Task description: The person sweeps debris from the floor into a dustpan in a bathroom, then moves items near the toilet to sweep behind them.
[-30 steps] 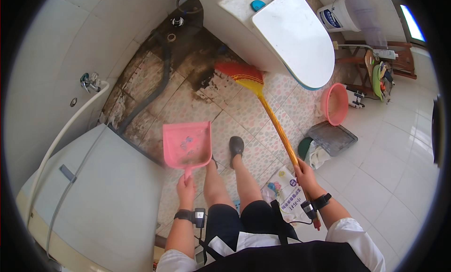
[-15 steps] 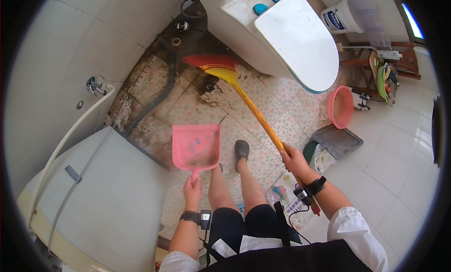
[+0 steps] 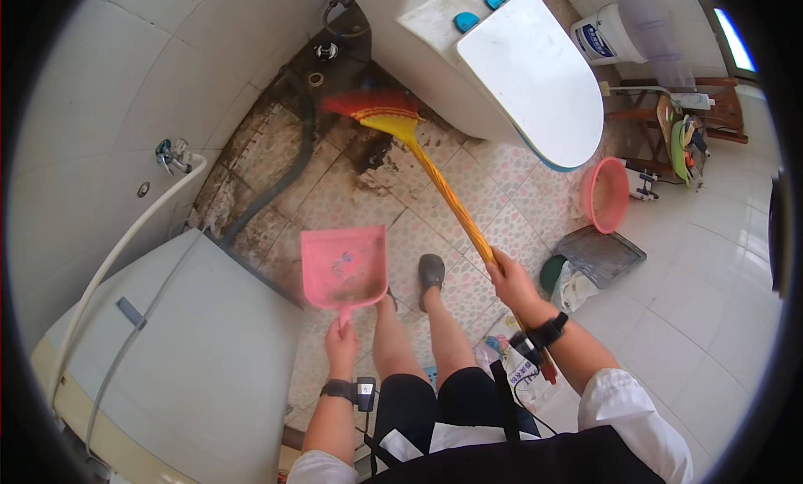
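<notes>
My left hand [image 3: 340, 348] is closed around the short handle of a pink dustpan [image 3: 345, 262], which is held in front of my legs with its wide edge facing away from me. My right hand [image 3: 512, 281] grips the yellow-orange handle of a broom [image 3: 449, 195]. The broom slants away to the far left, and its red bristles [image 3: 368, 105] are over the dark, dirty tiles beside the toilet. Motion blurs the bristle tips. Brown stains and dirt [image 3: 372, 158] lie on the patterned floor near the broom head.
A white toilet [image 3: 535, 74] with its lid down stands at the far right of the broom. A grey hose [image 3: 297, 153] crosses the floor on the left, near a washing machine [image 3: 192, 333]. A pink basin [image 3: 606, 194], a dark tray [image 3: 602, 256] and a wooden chair [image 3: 644, 120] are on the right.
My right hand and the broom handle have shifted slightly left. The dustpan has moved a little left and toward me. Both hands keep their grip.
</notes>
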The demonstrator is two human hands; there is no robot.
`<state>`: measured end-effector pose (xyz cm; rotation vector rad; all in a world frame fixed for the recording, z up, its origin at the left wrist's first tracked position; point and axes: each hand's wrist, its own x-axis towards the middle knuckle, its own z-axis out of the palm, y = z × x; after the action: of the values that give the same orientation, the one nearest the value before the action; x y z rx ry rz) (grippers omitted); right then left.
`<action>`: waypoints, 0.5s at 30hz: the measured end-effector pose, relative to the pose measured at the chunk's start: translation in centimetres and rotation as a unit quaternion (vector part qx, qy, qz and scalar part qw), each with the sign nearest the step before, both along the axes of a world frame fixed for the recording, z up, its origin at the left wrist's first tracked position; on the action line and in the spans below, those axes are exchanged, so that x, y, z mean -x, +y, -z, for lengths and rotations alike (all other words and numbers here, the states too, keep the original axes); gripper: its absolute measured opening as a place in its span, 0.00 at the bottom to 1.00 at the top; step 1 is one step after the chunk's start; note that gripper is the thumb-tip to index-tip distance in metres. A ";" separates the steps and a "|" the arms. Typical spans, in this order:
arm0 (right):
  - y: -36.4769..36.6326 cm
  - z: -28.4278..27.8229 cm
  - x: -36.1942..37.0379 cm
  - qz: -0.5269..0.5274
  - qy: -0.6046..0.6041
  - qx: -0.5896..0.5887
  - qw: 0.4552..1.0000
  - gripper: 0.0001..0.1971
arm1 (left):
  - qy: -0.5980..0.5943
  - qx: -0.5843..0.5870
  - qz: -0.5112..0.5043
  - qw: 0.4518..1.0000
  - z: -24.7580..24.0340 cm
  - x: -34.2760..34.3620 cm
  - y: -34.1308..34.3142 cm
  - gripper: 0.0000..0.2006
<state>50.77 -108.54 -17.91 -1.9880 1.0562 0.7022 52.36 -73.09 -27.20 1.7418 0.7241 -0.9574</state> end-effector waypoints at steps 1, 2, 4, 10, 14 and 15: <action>0.2 0.6 -1.3 -0.001 0.012 0.004 1.000 0.20 | -0.005 0.000 0.005 1.000 0.1 0.1 0.0 0.09; 0.2 1.5 -2.2 0.000 0.011 0.004 1.000 0.20 | -0.009 0.003 0.011 1.000 0.1 0.1 -0.2 0.09; 0.3 3.5 -3.5 0.001 -0.055 -0.035 0.998 0.20 | -0.004 0.008 0.007 1.000 0.1 0.2 -0.6 0.09; 1.5 0.8 -6.2 -0.054 -0.021 -0.105 0.993 0.21 | 0.010 0.013 -0.012 1.000 -0.7 -0.2 -0.9 0.09; 1.5 0.2 -2.8 -0.057 -0.081 -0.066 0.993 0.20 | 0.011 0.002 -0.002 1.000 -0.8 -0.5 -0.8 0.09; 1.4 0.0 -2.1 -0.059 -0.081 -0.066 0.993 0.20 | 0.011 0.003 -0.004 1.000 -0.7 -0.5 -0.7 0.09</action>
<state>52.87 -107.16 -17.86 -1.9681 0.7814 0.6436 52.89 -73.81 -26.52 1.7255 0.7411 -0.9742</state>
